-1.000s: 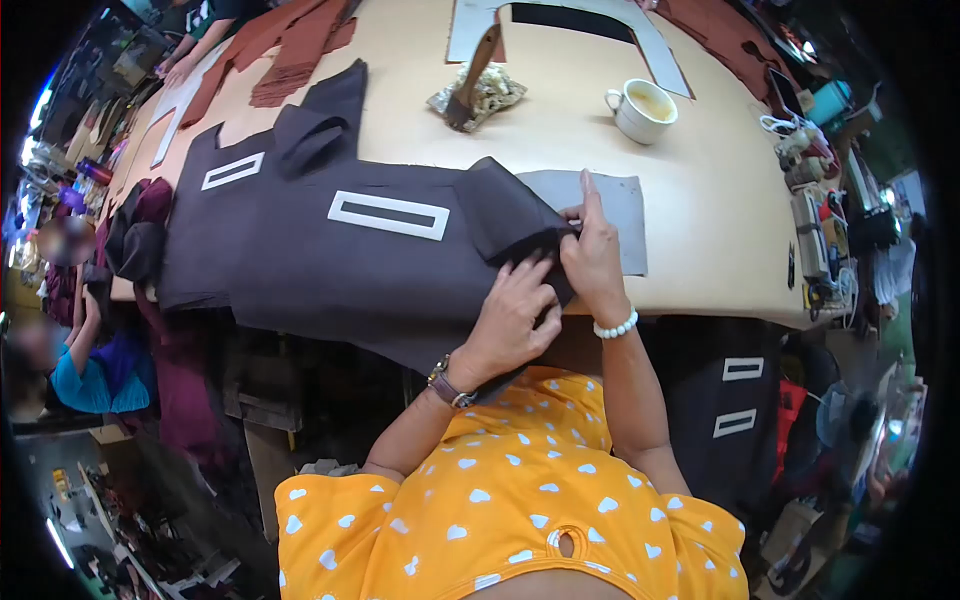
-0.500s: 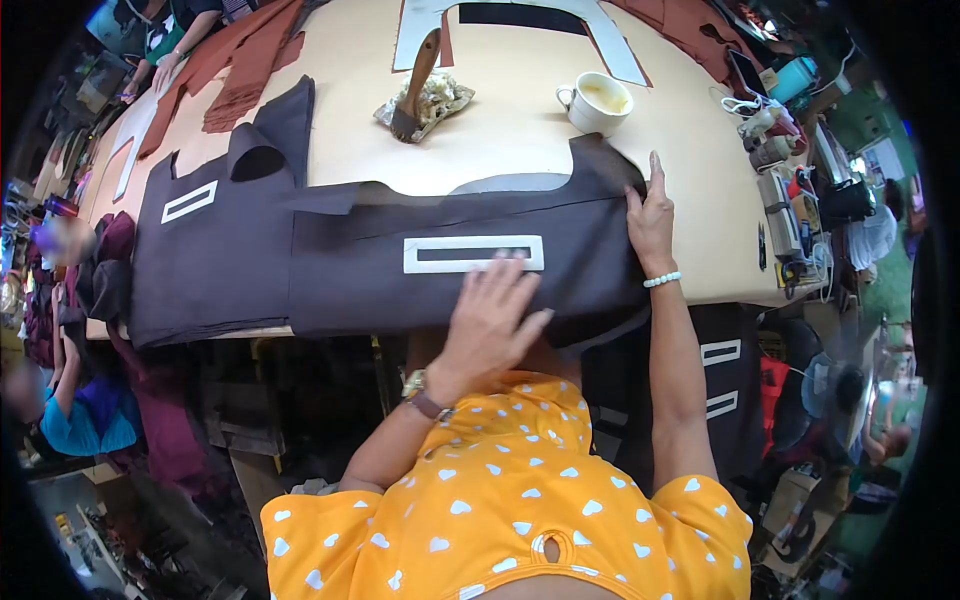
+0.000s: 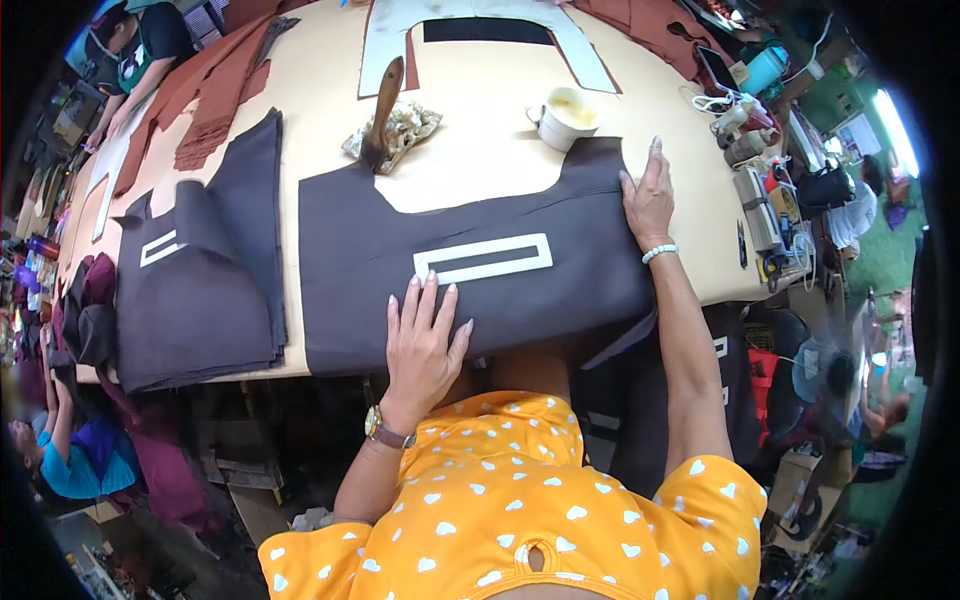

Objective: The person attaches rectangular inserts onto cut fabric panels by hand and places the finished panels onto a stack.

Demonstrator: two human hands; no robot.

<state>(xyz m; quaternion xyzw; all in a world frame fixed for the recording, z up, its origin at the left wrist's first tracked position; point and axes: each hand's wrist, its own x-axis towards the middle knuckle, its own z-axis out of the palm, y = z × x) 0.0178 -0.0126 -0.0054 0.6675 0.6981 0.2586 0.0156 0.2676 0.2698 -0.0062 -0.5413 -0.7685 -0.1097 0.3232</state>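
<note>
Caution: cup (image 3: 568,122) and brush (image 3: 384,115) stood close to the dark panel (image 3: 370,260).
My left hand (image 3: 425,345) lay open on it at seven o'clock, my right hand (image 3: 652,205) open at its edge at two; the panel lay along the table's (image 3: 710,230) six o'clock edge. Pushing it toward twelve risked, I judged, tipping the cup at one or fouling the brush at eleven.
</note>
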